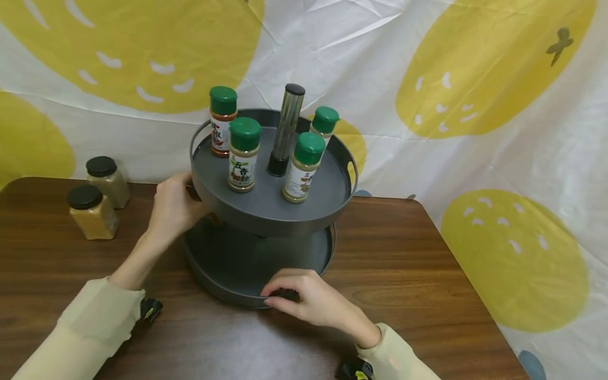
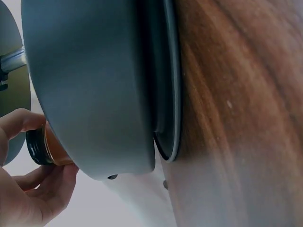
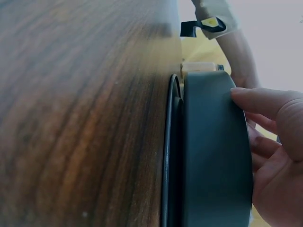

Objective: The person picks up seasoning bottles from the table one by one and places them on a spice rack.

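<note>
A dark grey two-tier spice rack [image 1: 280,224] stands on the table. My left hand [image 1: 173,206] reaches in between the tiers from the left. In the left wrist view its thumb and fingers grip a jar [image 2: 57,149] with a black lid and orange-brown contents, at the lower tray's edge. The head view mostly hides this jar. My right hand [image 1: 311,298] pinches the front rim of the lower tray [image 1: 209,282], with the thumb [image 3: 255,100] over its outer side. Several green-capped spice bottles, such as the front one [image 1: 244,158], stand upright on the upper tray.
Two square jars with black lids, one nearer [image 1: 95,216] and one behind [image 1: 110,184], stand at the left on the brown wooden table [image 1: 404,274]. A metal post [image 1: 287,126] rises from the upper tray. Behind hangs a white cloth [image 1: 351,58] with yellow fruit prints.
</note>
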The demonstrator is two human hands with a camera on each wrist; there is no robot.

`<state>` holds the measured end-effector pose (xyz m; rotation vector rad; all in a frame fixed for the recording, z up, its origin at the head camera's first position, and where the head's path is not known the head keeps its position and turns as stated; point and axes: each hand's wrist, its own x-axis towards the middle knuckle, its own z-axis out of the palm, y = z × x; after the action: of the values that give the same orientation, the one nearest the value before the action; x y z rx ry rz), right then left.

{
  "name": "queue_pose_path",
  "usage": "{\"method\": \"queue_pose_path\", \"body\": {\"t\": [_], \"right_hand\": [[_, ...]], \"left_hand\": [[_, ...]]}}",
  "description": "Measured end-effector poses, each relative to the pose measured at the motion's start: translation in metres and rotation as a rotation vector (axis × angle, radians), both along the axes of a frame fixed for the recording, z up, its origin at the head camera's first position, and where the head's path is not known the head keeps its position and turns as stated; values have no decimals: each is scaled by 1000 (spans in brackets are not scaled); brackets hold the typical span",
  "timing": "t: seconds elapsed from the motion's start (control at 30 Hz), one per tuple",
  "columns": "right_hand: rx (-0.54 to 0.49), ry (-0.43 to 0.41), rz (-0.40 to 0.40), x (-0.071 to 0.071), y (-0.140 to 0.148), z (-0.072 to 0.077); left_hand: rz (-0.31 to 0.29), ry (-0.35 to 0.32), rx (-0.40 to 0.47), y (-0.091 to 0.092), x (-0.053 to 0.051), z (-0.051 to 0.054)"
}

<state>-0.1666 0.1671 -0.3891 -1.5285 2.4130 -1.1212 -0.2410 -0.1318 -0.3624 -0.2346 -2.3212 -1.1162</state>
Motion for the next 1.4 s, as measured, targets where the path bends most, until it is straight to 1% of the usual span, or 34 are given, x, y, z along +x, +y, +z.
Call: {"method": "queue_pose_path", "body": {"t": [0.17,0.27,0.57,0.73,0.87,1.0,1.23,1.33,1.4], "right_hand": [[-5,-3,-1,0,0,0],[-8,2,1,0,0,0],[2,-3,-6,1,0,0],[-1,6,0,0,0,-1],[-3,-2,0,0,0,-2],[2,-8,-9,1,0,-2],[-2,13,-6,0,0,-1],[4,35,2,-1,0,-1],[7,44,4,-2,1,-1]], "left_hand": [[3,-35,-13,1,-2,-1],[6,-56,-16,2,-1,0],[-11,-121,-18,3,1,1],[-8,-146,-23,3,1,1],[-10,-146,-21,4,1,0],[-26,-136,-16,3,1,1],[-44,-82,-33,1,7,7],[-51,-95,-25,-2,11,10],[-54,-116,-9,-4,14,13]]}}
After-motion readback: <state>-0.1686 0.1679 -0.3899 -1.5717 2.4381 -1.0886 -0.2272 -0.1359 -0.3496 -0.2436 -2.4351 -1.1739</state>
